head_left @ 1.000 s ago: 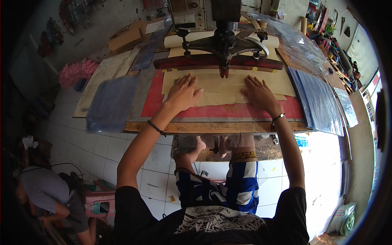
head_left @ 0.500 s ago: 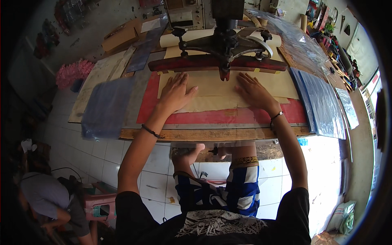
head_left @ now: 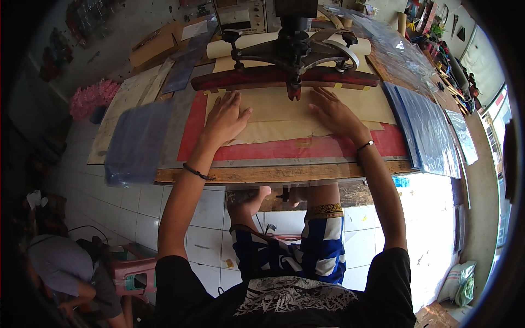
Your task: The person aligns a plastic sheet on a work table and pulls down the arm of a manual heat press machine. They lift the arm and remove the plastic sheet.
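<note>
My left hand (head_left: 226,116) lies flat, fingers stretched forward, on a tan sheet (head_left: 279,112) left of the middle. On the same sheet's right side rests my right hand (head_left: 336,113), also flat with its fingers out. Clear film appears to lie over the tan sheet and reach the table's front edge; its outline is hard to see. Beneath is a red sheet (head_left: 262,153). Just beyond my fingertips a long dark red press bar (head_left: 240,79) spans the sheet, under a black metal press head (head_left: 295,52). Neither hand grasps anything.
Stacked bluish plastic sheets lie at the table's left (head_left: 136,139) and right (head_left: 429,131). A tan roll (head_left: 219,50) sits behind the press, and a cardboard box (head_left: 156,46) at the back left. At lower left another person (head_left: 63,265) bends beside a pink stool (head_left: 134,276).
The whole view has shifted slightly, so the table and press appear a little higher and further left. Both hands stay flat in nearly the same place on the sheet.
</note>
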`<state>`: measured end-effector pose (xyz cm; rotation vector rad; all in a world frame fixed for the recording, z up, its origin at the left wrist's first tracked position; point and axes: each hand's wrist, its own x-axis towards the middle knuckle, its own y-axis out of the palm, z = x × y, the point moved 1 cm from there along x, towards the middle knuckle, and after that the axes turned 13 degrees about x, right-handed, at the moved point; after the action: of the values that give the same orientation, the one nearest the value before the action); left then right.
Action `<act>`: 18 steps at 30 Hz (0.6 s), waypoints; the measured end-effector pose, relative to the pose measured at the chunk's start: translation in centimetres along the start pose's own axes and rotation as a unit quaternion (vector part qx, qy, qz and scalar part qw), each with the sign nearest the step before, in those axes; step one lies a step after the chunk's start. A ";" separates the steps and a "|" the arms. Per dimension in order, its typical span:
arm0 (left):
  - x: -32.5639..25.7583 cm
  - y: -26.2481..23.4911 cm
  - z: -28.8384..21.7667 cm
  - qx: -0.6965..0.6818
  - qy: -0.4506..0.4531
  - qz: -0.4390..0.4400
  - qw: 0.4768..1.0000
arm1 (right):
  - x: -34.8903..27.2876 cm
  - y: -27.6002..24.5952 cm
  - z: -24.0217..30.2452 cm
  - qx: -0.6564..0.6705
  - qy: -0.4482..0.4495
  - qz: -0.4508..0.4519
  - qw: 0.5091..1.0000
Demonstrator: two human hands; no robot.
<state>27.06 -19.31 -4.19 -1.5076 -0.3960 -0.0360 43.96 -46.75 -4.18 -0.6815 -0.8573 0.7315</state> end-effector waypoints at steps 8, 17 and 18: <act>-0.2 -0.5 -0.1 0.017 -0.001 0.029 0.999 | -1.6 -1.2 2.2 0.022 0.020 0.034 0.999; -0.3 -0.3 0.4 -0.034 -0.015 0.005 0.999 | -1.5 -0.9 1.8 0.003 0.010 0.033 0.999; -0.4 -0.3 0.5 -0.044 -0.021 0.000 0.999 | -1.6 -1.0 1.9 0.018 0.014 0.030 0.999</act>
<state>26.47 -18.98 -3.99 -1.5962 -0.4330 -0.0227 41.93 -48.13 -3.18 -0.6863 -0.7995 0.7880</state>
